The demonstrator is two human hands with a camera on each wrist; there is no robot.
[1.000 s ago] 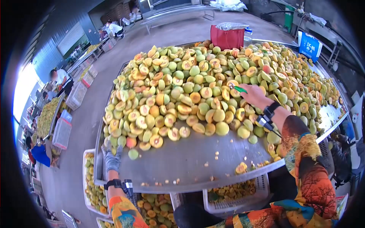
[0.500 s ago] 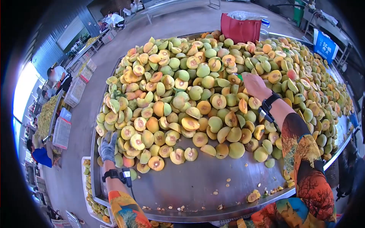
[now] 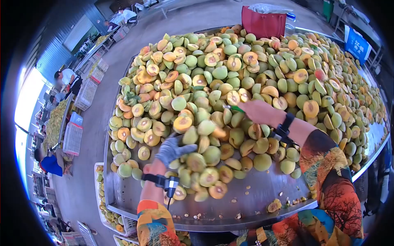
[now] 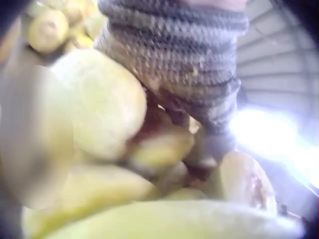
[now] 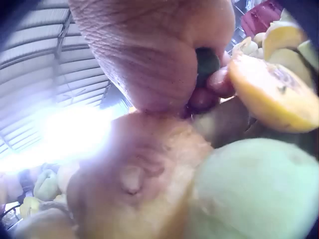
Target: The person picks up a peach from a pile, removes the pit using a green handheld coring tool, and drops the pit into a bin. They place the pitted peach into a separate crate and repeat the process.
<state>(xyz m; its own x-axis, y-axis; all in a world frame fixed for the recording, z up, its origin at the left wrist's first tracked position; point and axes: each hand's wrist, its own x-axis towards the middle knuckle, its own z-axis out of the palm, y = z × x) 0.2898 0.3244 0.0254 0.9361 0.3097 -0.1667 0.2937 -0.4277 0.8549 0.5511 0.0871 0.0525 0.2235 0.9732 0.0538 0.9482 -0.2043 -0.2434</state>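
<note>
A wide heap of halved yellow-green peaches (image 3: pixel 197 80), many showing stones, covers the metal table (image 3: pixel 135 197). My left hand (image 3: pixel 174 150), in a grey knit glove, is among the fruit at the near left with thumb spread and fingers extended. Loose halves (image 3: pixel 209 176) tumble just right of it, some blurred. In the left wrist view the glove (image 4: pixel 174 55) presses down against several halves. My bare right hand (image 3: pixel 258 111) grips a green-handled tool (image 3: pixel 234 108) over the heap's middle; its metal tip lies against the fruit. The right wrist view shows the green handle (image 5: pixel 208 64) inside curled fingers.
A red bag (image 3: pixel 263 23) and a clear bottle (image 3: pixel 290 22) stand at the table's far edge, with a blue box (image 3: pixel 357 45) to their right. White crates (image 3: pixel 100 197) of fruit sit below the left edge. People work at other tables on the left.
My left hand has moved right from the heap's left edge, and fruit has spilled toward the near edge beside it. The right hand has come nearer and left, still holding the tool.
</note>
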